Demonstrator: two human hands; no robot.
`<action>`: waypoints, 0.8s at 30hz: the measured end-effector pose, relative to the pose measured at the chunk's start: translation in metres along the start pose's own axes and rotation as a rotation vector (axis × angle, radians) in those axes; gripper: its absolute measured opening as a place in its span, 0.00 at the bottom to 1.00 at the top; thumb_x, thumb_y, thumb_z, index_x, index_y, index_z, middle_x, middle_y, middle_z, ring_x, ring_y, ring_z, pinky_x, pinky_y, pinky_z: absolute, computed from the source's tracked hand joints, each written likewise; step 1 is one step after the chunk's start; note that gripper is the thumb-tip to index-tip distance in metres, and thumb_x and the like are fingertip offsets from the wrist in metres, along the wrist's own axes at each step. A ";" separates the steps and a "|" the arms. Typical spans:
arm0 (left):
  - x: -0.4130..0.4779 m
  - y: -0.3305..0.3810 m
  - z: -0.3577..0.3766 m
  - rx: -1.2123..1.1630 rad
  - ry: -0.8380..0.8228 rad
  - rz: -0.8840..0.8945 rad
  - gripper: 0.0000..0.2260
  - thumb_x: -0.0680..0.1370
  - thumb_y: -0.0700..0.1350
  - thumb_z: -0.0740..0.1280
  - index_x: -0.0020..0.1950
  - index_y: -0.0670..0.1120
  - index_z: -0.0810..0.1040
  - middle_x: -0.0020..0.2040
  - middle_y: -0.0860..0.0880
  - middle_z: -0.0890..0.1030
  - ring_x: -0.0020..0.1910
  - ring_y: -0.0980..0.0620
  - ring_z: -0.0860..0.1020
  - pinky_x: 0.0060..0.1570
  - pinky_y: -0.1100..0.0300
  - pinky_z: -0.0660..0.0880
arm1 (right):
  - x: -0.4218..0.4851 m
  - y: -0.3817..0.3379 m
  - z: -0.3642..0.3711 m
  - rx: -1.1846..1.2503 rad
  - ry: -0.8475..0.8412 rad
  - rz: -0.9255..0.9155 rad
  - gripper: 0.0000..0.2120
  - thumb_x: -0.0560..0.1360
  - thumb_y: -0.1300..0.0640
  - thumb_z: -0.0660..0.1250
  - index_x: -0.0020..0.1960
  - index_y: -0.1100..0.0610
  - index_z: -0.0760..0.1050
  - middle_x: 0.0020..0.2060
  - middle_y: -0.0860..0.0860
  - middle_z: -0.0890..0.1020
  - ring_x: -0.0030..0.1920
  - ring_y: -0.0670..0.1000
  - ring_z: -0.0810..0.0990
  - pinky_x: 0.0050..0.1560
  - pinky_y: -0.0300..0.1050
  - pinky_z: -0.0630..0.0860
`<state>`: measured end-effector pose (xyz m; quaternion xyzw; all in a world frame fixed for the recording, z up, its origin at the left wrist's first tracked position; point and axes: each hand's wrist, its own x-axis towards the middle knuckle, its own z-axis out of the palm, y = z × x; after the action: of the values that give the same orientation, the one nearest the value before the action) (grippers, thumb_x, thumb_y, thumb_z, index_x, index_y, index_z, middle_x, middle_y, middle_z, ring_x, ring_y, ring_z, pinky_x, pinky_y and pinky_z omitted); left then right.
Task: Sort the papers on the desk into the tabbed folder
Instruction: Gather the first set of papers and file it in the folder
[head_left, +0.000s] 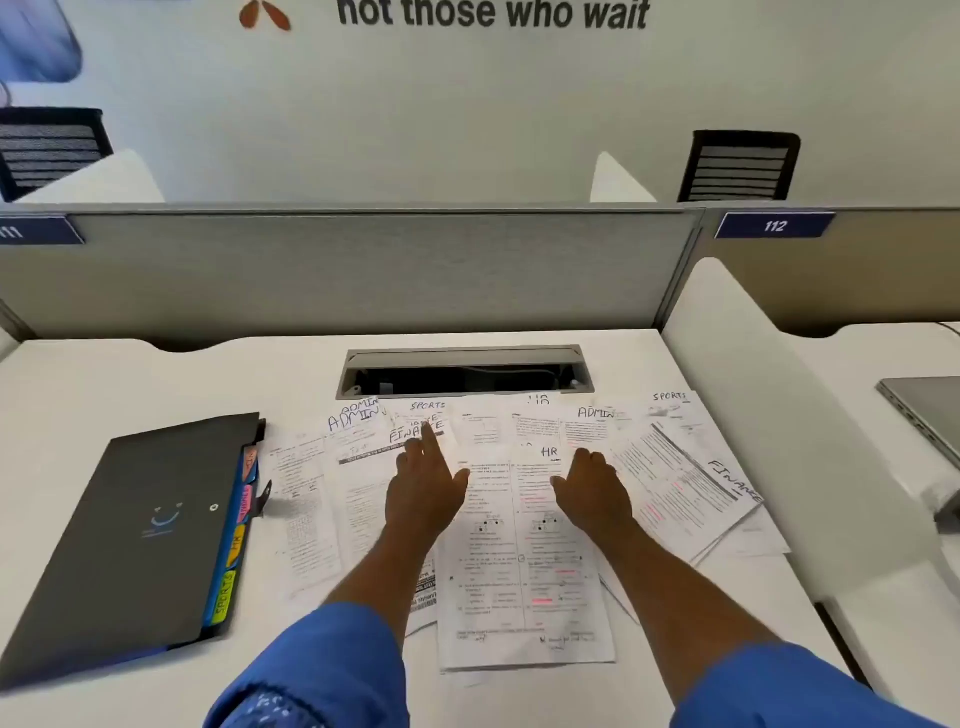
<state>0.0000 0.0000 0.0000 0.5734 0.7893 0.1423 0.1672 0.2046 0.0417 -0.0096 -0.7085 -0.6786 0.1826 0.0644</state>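
Note:
Several printed papers lie spread over the white desk (156, 374), hand-labelled ADMIN, SPORTS, FINANCE and HR. An HR sheet (524, 561) lies on top in the middle. My left hand (423, 483) rests flat on the papers with its index finger stretched onto a FINANCE sheet (400, 436). My right hand (592, 486) lies on the HR sheet with fingers curled down; neither hand grips anything. A dark tabbed folder (130, 530) lies closed at the left, its coloured tabs (234, 551) reading HR and SPORTS along the right edge.
A grey cable tray (465, 371) is sunk into the desk behind the papers. A grey partition (363, 270) closes the far side. A white divider (779, 415) stands on the right, with a laptop (924, 415) on the neighbouring desk.

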 end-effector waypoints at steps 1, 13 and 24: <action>0.002 0.000 0.002 -0.035 -0.022 -0.037 0.39 0.78 0.57 0.63 0.79 0.43 0.45 0.75 0.41 0.59 0.72 0.41 0.63 0.62 0.45 0.71 | 0.002 0.000 0.001 0.015 -0.015 0.027 0.22 0.78 0.48 0.65 0.64 0.62 0.69 0.60 0.58 0.76 0.61 0.60 0.76 0.57 0.52 0.75; 0.038 0.001 0.035 -0.305 -0.157 -0.397 0.41 0.76 0.54 0.68 0.77 0.38 0.47 0.72 0.35 0.61 0.71 0.34 0.63 0.65 0.43 0.66 | 0.039 0.004 0.029 0.095 -0.101 0.195 0.26 0.75 0.50 0.70 0.65 0.63 0.66 0.62 0.60 0.74 0.62 0.61 0.76 0.59 0.50 0.74; 0.054 0.001 0.042 -0.447 -0.164 -0.546 0.28 0.74 0.44 0.67 0.69 0.36 0.62 0.64 0.37 0.74 0.62 0.37 0.75 0.60 0.47 0.75 | 0.051 0.009 0.038 0.104 -0.120 0.208 0.24 0.73 0.56 0.71 0.64 0.63 0.67 0.61 0.60 0.72 0.61 0.61 0.76 0.56 0.49 0.76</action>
<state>0.0030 0.0526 -0.0428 0.3002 0.8468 0.2147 0.3831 0.2004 0.0855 -0.0568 -0.7585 -0.5938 0.2653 0.0412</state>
